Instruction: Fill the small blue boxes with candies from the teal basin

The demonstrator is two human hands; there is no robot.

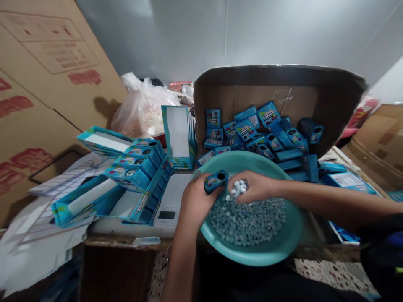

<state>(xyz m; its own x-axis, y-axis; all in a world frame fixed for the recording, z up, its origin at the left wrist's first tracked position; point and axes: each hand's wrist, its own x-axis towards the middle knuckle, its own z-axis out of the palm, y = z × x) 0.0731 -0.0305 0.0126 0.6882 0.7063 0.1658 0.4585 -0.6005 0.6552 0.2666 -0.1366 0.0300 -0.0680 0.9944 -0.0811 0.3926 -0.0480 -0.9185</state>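
Through the head camera I see the left hand (197,196) clamped on a small blue box (215,182), its fingers mostly hidden behind the box and the thumb along the near side. The box is tilted over the basin (252,256), a dark round spot on its face; I can't tell whether that is a hole or print, nor what is inside.

The right hand (254,186) is just beside it, fingers curled around a handful of pale pieces (239,188); the fingertips are hard to separate at this blur. More such pieces, the loose heap (248,226), cover the basin floor, partly hidden under both hands.

The left forearm hides the right edge of the white scale (172,197), and I cannot read its display (166,215). Behind, the basin's rim cuts off the lower part of the pile of blue boxes (247,130) in the carton (239,94). On the left, more boxes stand in a blue tray (124,205), their lettering too smeared to read. The right elbow runs into a dark sleeve (380,251), cut off at the frame's edge.
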